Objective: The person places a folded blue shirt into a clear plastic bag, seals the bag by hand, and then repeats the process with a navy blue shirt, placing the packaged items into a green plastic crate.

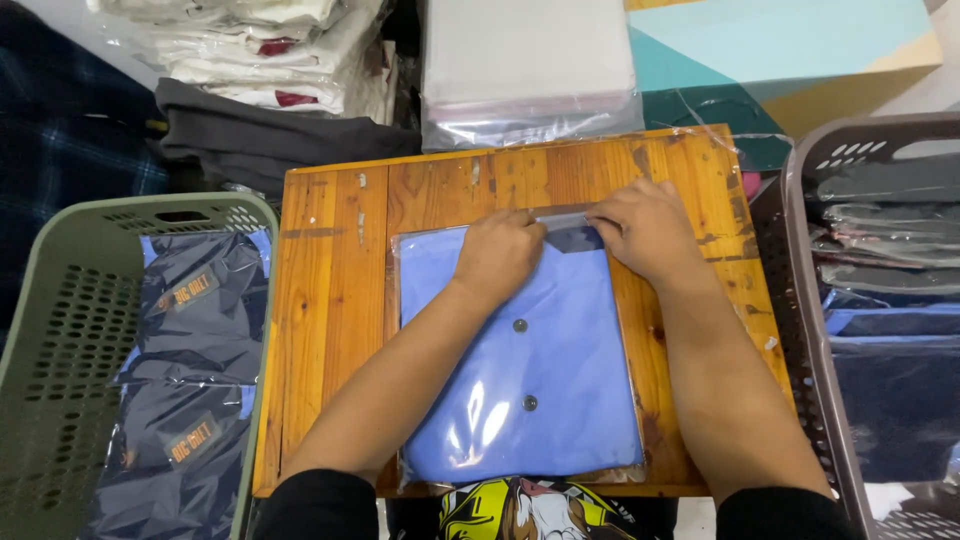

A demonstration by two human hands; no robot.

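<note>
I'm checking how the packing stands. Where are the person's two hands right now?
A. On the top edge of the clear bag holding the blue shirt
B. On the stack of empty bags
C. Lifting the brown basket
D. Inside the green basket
A: the left hand and right hand both press on the top flap of the clear bag lying on the wooden board.

Garment packing room: baskets of bagged shirts

Top edge of the bagged blue shirt under both hands.
</note>
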